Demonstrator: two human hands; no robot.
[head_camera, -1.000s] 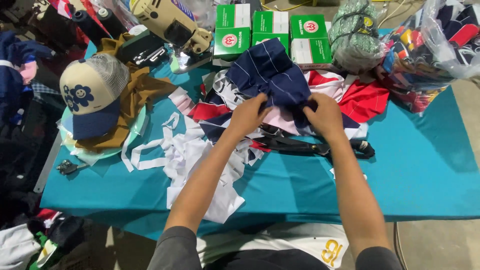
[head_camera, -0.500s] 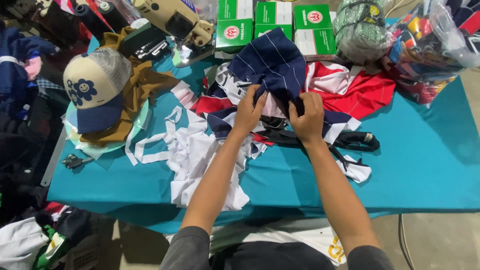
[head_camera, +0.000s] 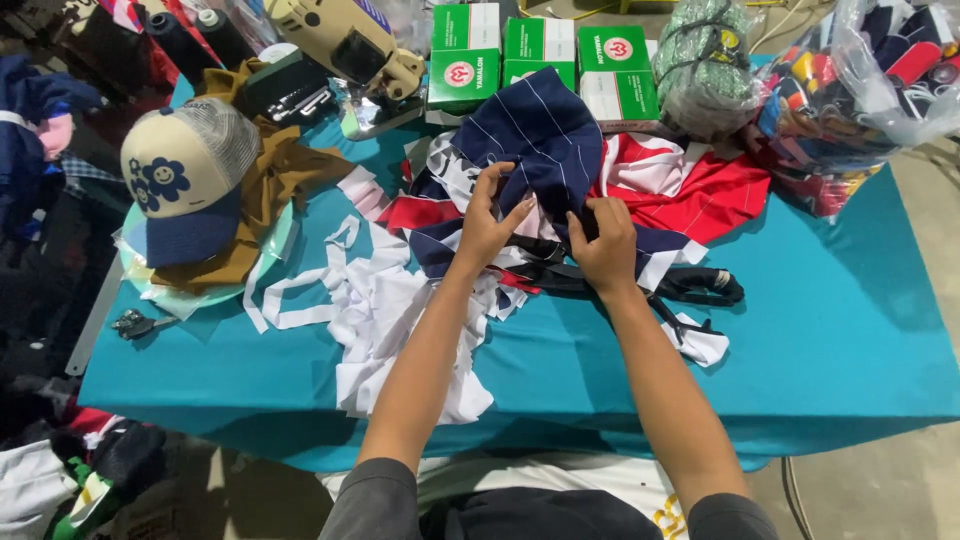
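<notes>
Both hands, left hand (head_camera: 487, 222) and right hand (head_camera: 603, 243), pinch the navy striped cloth (head_camera: 545, 140) in a tight grip, lifting it off the teal surface (head_camera: 840, 330) for handling.

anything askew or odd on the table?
White fabric scraps spill in a loose heap over the teal table front edge. Both hands, left hand and right hand, pinch the navy striped cloth. Nothing looks damaged.

Sewing workshop, sewing machine (head_camera: 340, 45), fabric scraps (head_camera: 400, 330), thread cones (head_camera: 215, 30)
</notes>
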